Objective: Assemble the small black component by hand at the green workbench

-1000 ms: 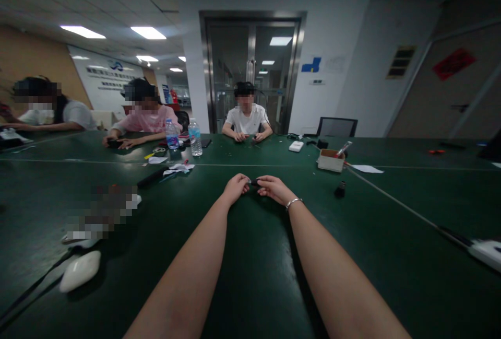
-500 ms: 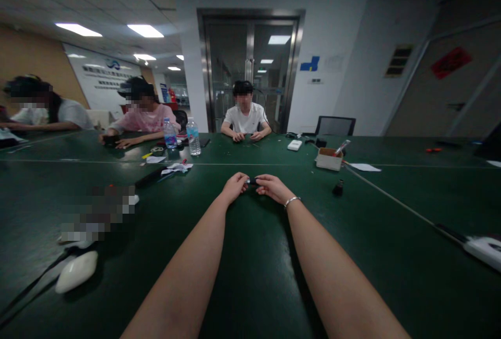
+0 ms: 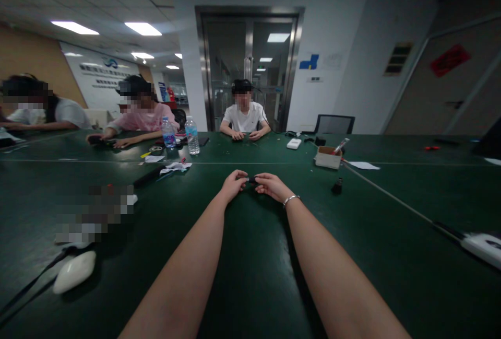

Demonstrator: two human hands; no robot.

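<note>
Both my arms reach forward over a dark green table (image 3: 250, 276). Between my fingertips is a small dark cylindrical piece (image 3: 251, 179), too small to name exactly. My left hand (image 3: 235, 184) pinches its left end, where a lighter bit shows beside the fingers. My right hand (image 3: 271, 186), with a silver bangle (image 3: 291, 200) at the wrist, pinches the right end. The fingers partly cover the piece. To the right of my hands a small black object (image 3: 337, 186) stands on the table.
A small open cardboard box (image 3: 327, 158) holds a few items at right. Two water bottles (image 3: 192, 136) stand at left, near crumpled papers (image 3: 176, 166). A white rounded object (image 3: 74, 272) lies near left. A person (image 3: 245, 114) sits opposite; others sit at left.
My hands stay nearly still, both pinching the dark piece. The view has shifted very slightly. At left, the person in pink has moved the dark object in their hands a little leftward.
</note>
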